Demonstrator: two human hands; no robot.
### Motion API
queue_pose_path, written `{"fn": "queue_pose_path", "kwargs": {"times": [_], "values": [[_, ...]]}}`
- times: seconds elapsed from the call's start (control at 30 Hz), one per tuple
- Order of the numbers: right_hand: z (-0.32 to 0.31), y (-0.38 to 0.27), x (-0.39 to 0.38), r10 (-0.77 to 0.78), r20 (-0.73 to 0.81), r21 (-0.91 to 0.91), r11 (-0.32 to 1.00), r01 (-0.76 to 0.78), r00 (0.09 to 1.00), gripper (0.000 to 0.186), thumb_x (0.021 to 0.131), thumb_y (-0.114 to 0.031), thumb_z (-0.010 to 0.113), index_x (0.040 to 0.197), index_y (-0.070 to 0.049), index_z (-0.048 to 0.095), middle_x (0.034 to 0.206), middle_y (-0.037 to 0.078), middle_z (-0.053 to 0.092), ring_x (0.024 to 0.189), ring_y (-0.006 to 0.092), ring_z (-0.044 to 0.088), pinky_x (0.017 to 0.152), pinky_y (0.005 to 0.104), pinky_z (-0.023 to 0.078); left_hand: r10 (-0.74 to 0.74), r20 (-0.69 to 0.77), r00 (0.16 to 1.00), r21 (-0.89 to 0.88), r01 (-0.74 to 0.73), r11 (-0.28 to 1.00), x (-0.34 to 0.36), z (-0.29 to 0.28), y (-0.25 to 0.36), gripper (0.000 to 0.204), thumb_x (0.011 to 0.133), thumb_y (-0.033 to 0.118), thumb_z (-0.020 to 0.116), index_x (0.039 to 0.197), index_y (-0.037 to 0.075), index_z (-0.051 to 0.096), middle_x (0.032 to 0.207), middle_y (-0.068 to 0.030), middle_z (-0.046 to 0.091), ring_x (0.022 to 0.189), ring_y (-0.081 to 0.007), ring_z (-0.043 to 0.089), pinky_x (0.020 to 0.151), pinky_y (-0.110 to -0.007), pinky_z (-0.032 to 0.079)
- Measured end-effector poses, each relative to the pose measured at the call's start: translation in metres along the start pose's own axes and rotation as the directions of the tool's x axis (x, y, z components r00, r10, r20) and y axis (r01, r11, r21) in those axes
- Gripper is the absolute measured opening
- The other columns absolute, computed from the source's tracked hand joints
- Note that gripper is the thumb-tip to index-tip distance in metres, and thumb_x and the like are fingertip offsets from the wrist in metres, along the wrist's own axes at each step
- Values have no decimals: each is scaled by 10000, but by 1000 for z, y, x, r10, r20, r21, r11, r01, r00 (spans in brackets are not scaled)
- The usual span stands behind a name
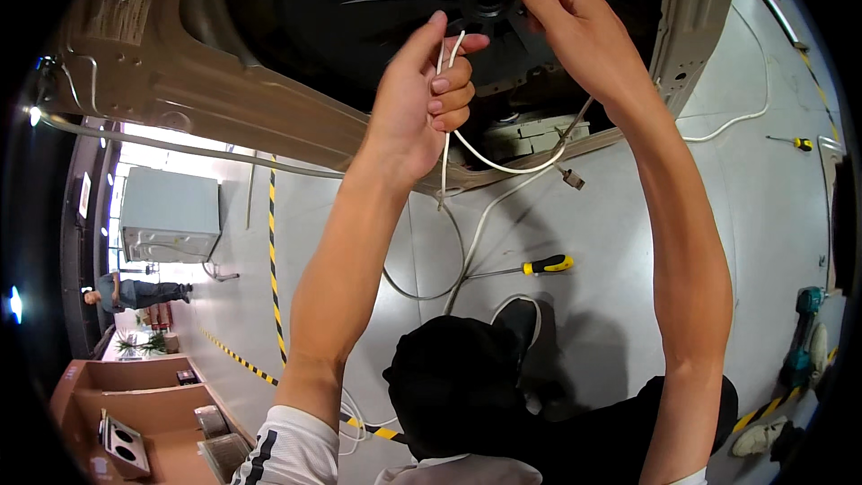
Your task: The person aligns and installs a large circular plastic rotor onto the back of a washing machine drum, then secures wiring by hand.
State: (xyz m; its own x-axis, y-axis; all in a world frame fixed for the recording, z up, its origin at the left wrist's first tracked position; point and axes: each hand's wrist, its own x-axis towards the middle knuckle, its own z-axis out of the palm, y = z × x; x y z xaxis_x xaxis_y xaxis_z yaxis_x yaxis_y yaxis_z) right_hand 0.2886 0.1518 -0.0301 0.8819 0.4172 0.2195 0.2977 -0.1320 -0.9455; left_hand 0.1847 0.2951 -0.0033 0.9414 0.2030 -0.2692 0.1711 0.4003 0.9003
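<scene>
My left hand (415,108) is closed around a thin white cable (445,162), whose loop and end stick up between thumb and fingers. From that hand, white cable hangs down and curves off to the right. Higher and to the right, my right hand (593,45) pinches something slim and pale, too small to name, over the dark round ribbed part (404,0). This part sits inside the open beige metal cabinet (260,94) of an appliance. Beneath the right wrist hangs a cable with a small brownish connector (572,180).
A yellow-black screwdriver (548,264) lies on the grey floor near my shoe (516,323); another screwdriver (790,142) lies far right. A teal power tool (802,332) is at the right edge. A cardboard box (135,404), white appliance (171,211) and a person (135,292) are left.
</scene>
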Motion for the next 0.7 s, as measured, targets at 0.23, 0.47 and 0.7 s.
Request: {"fn": "queue_pose_path", "kwargs": {"times": [0.23, 0.47, 0.7], "values": [[-11, -6, 4, 75, 229, 355, 922, -155, 971, 427, 903, -446, 519, 831, -34, 602, 599, -53, 406, 523, 48, 331, 484, 226, 251, 199, -56, 978, 197, -184, 963, 9, 3, -14, 315, 989, 324, 405, 786, 89, 453, 529, 76, 233, 424, -28, 194, 379, -206, 153], [-25, -38, 0, 80, 43, -327, 943, -61, 996, 508, 907, -434, 427, 721, -16, 648, 759, 246, 615, 776, 407, 599, 719, 458, 471, 78, -90, 993, 117, -67, 991, 0, 7, -13, 360, 981, 331, 416, 686, 128, 375, 513, 67, 246, 407, -37, 187, 376, -215, 141], [-23, -30, 2, -182, -13, -428, 890, 159, 983, 434, 905, -305, 516, 593, -7, 566, 549, 190, 532, 543, 390, 532, 521, 430, 430, -2, -129, 992, 127, 18, 992, 0, 14, -5, 386, 965, 295, 422, 638, 143, 285, 526, 64, 235, 428, -42, 194, 396, -230, 148]]}}
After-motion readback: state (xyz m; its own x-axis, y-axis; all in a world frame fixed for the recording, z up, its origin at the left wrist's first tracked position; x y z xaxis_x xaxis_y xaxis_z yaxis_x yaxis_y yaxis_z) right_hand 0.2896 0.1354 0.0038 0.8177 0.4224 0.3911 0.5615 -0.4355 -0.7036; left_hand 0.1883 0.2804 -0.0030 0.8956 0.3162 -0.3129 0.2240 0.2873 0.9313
